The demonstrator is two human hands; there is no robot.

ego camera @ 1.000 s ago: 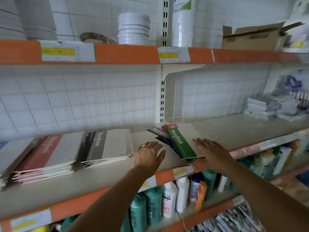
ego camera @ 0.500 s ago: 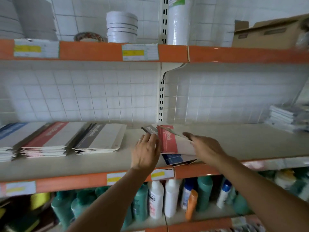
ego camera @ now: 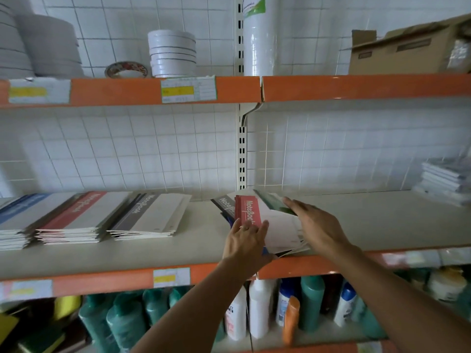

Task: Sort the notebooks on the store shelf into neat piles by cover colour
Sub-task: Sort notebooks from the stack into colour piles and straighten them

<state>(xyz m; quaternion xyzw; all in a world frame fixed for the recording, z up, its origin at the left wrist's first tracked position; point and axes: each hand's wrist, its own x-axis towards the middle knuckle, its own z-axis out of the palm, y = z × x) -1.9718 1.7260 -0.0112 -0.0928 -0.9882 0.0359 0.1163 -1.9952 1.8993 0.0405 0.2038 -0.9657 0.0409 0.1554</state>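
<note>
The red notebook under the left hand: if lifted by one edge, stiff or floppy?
Probably floppy: the red notebook looks thin, like the slim copies in the sorted piles. Likely light too. Its smooth cover may slide off the loose heap under the left hand.

"NoteBook" stands on the red notebook [ego camera: 246, 211], the grey notebook [ego camera: 226, 204], the red pile [ego camera: 84, 203] and the grey pile [ego camera: 145, 207]; shelf price labels [ego camera: 188, 89] are unreadable.

Both hands [ego camera: 317, 228] on mixed notebooks [ego camera: 280, 225]
</note>
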